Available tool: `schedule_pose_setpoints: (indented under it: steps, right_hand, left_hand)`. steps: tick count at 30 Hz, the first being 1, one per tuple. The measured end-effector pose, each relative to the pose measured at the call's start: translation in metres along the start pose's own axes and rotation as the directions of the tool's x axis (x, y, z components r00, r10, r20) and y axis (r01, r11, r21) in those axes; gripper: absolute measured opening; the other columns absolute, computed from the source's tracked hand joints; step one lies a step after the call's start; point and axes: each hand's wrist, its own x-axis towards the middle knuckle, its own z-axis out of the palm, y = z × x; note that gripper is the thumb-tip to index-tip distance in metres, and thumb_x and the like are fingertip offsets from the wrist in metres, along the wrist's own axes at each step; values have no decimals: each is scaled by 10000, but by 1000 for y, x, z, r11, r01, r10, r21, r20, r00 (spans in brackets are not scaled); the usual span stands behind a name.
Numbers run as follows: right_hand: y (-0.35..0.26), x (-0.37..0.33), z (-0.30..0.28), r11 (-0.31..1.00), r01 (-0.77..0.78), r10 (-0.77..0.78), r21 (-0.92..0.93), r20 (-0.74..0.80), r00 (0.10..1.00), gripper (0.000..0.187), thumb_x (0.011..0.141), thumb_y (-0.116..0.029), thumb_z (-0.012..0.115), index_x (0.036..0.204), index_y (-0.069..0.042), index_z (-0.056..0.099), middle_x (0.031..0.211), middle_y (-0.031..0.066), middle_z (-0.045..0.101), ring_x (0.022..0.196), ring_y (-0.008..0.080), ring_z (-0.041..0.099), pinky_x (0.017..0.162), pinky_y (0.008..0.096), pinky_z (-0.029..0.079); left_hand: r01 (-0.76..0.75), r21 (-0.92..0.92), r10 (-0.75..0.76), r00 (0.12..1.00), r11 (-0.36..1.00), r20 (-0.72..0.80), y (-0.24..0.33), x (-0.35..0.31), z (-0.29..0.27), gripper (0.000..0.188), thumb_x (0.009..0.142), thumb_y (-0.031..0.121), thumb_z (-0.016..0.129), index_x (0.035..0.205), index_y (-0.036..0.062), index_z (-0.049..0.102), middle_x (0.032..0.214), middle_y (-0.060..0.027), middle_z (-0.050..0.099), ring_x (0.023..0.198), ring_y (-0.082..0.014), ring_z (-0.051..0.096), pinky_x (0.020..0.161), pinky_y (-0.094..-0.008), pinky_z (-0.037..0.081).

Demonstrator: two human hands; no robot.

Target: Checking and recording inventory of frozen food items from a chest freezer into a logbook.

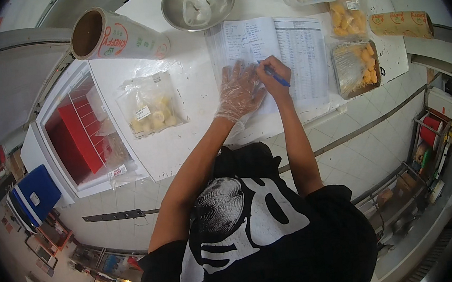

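The right hand (275, 76) is gripping a pen (281, 80) over the notebook (302, 52); the gloved left hand (240, 92), grasping nothing, is lying spread on the notebook.

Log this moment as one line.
left hand: in clear plastic glove, on open white-paged notebook | right hand: holding slim blue pen | beyond: round steel bowl

Open notebook (298, 52) (partly handwritten), flat; blue pen (278, 77) tilted over.
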Motion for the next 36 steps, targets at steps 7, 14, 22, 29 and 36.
schedule_pose_setpoints:
  steps: [7, 14, 22, 29, 36]
  right_hand:
    - [-11, 1, -3, 999, -33, 33, -7, 7, 999, 79, 853, -36, 737, 833, -10, 665, 703, 73, 692, 625, 94, 636, 594, 273, 508]
    - [3, -1, 0, 1000, -17, 17, -19, -12, 1000, 101, 810, -79, 753, 844, -59, 660, 758, 96, 702, 649, 215, 692, 617, 332, 534]
    - [-1, 0, 3, 1000, -16, 16, 7, -8, 1000, 122, 794, -83, 773, 839, -59, 662, 739, 91, 689, 647, 198, 676, 623, 320, 530]
    - [-4, -4, -4, 999, 42, -43, -12, -99, 994, 87, 812, -36, 743, 811, -46, 657, 685, 74, 651, 590, 136, 619, 580, 284, 499]
    - [3, -3, -2, 998, 44, -46, -40, -55, 997, 64, 825, -44, 737, 834, -42, 673, 672, 59, 655, 595, 107, 605, 582, 274, 488]
  left_hand:
    - [15, -7, -15, 1000, 1000, -12, -1, -1, 4, 585, 908, 422, 651, 1422, 151, 586, 1483, -106, 538, 1430, -415, 387, 1143, -613, 247]
    - [39, -35, -36, 997, 999, 72, 2, 2, -2, 589, 911, 417, 651, 1434, 155, 583, 1512, -104, 521, 1458, -417, 367, 1176, -629, 208]
    - [38, -52, -35, 998, 998, 53, -2, 0, -3, 565, 915, 409, 651, 1414, 151, 595, 1500, -111, 528, 1461, -439, 364, 1165, -635, 220]
    - [33, -54, -29, 997, 998, 70, 4, 0, -5, 637, 899, 449, 656, 1454, 151, 560, 1531, -130, 491, 1463, -452, 365, 1173, -664, 208]
    - [73, -67, -66, 993, 995, 100, 6, 0, -3, 649, 902, 447, 654, 1476, 163, 550, 1549, -132, 479, 1493, -441, 329, 1192, -671, 176]
